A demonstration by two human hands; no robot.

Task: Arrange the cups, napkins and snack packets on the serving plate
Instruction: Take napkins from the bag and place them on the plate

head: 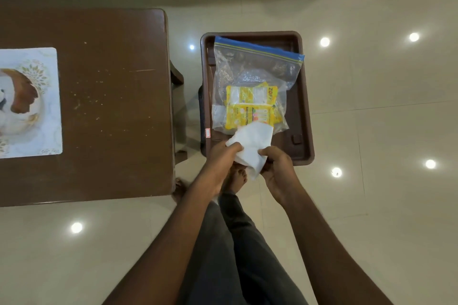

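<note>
A white napkin (251,146) is gripped by both hands over the near edge of a brown plastic tray (303,116). My left hand (221,160) pinches its left side; my right hand (278,168) holds its lower right side. On the tray lies a clear zip bag (250,72) with a blue seal, and inside it are two yellow snack packets (252,109). The napkin's far corner overlaps the bag's near edge. No cups are in view.
A brown wooden table (104,106) stands to the left, with a white patterned placemat (47,131) and a brown-and-white bowl (19,101) at its left edge. Glossy cream floor tiles surround the tray. My legs and bare feet are below the hands.
</note>
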